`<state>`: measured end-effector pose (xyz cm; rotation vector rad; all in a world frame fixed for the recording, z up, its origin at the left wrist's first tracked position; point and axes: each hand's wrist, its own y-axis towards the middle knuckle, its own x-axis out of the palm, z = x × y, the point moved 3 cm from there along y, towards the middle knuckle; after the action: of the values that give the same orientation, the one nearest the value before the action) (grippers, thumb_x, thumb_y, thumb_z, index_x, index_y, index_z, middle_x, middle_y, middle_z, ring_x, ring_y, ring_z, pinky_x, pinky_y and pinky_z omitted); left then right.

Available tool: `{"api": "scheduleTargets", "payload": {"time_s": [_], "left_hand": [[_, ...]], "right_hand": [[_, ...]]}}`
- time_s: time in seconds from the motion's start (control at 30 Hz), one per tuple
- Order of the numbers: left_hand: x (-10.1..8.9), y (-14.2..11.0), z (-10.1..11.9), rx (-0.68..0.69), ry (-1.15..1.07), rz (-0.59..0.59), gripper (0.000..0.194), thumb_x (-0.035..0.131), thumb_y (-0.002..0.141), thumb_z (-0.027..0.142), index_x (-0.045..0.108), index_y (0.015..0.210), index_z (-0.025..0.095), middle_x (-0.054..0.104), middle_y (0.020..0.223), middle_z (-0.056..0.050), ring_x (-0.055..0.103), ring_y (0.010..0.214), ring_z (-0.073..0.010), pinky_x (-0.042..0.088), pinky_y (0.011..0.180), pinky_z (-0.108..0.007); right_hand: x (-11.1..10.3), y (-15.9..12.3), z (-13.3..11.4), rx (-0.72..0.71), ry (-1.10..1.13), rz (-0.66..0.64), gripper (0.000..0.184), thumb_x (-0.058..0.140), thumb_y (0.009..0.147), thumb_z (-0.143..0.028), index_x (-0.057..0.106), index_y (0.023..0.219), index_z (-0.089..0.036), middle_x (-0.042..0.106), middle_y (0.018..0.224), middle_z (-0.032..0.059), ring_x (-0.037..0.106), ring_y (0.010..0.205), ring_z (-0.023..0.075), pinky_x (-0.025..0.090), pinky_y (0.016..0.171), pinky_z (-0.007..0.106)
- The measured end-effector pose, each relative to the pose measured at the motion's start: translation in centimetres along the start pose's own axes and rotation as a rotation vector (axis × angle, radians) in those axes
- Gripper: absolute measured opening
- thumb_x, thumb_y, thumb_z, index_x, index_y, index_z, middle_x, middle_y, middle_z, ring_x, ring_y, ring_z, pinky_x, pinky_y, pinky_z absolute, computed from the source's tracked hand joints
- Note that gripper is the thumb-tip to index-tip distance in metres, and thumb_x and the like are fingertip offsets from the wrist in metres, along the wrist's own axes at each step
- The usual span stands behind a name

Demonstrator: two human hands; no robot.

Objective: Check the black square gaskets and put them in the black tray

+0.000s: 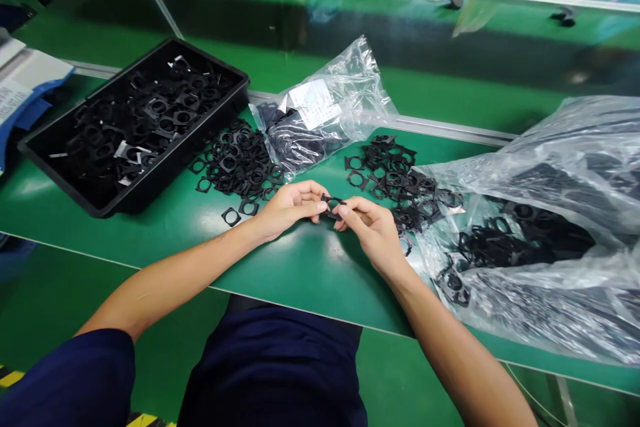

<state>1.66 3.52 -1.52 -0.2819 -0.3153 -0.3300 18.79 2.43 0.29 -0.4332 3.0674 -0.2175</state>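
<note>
Between my two hands, above the green table, is a small black plastic ring part (333, 201) with a round hole. My left hand (295, 207) pinches its left side between thumb and fingers. The right side is gripped by my right hand (367, 223), also closed in a pinch. My fingertips cover much of the part, so I cannot tell whether it is one piece or two. Left of my hands lies a pile of square black frames with round holes (240, 160). Beyond my right hand spreads another pile of black ring parts (393, 170).
A black bin (127, 203) full of black parts stands at the left. A clear bag with a white label (315, 103) lies at the back. On the right, a large open plastic bag (550, 287) holds more black parts. A metal rail (450, 128) runs along the back.
</note>
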Motion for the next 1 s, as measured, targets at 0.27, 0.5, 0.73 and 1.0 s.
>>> {"api": "scheduleTargets", "payload": {"time_s": [0.27,0.5,0.73,1.0], "left_hand": [[-0.02,0.0,-0.03,-0.003,0.014,0.005,0.036,0.086,0.071,0.037,0.066,0.088,0.012,0.071,0.08,-0.003,0.059,0.06,-0.0077,0.051,0.063,-0.024],[-0.12,0.04,-0.2,-0.002,0.013,0.001,0.035,0.086,0.072,0.036,0.067,0.089,0.012,0.071,0.082,-0.004,0.059,0.06,-0.0078,0.051,0.064,-0.024],[-0.08,0.0,-0.12,-0.005,0.013,0.001,0.034,0.085,0.072,0.036,0.067,0.089,0.012,0.071,0.082,-0.004,0.059,0.06,-0.0078,0.051,0.064,-0.024],[-0.15,0.01,-0.16,0.004,0.035,-0.008,0.034,0.084,0.074,0.036,0.066,0.091,0.012,0.071,0.083,-0.004,0.06,0.061,-0.0085,0.051,0.065,-0.025]], "right_hand": [[0.01,0.02,-0.06,0.01,0.001,0.004,0.042,0.074,0.079,-0.061,0.065,0.073,-0.02,0.064,0.062,-0.0006,0.06,0.058,0.0136,0.052,0.063,0.028],[0.03,0.03,-0.07,0.001,-0.005,-0.003,0.042,0.073,0.08,-0.06,0.064,0.074,-0.02,0.063,0.062,-0.001,0.059,0.058,0.0135,0.051,0.062,0.028],[0.06,0.08,-0.14,0.001,0.009,-0.003,0.042,0.075,0.079,-0.061,0.064,0.073,-0.02,0.063,0.061,-0.0014,0.058,0.057,0.013,0.049,0.061,0.027],[0.09,0.09,0.01,0.005,0.016,-0.003,0.042,0.077,0.077,-0.06,0.066,0.073,-0.019,0.064,0.061,-0.0013,0.058,0.058,0.0123,0.048,0.061,0.026]]}}
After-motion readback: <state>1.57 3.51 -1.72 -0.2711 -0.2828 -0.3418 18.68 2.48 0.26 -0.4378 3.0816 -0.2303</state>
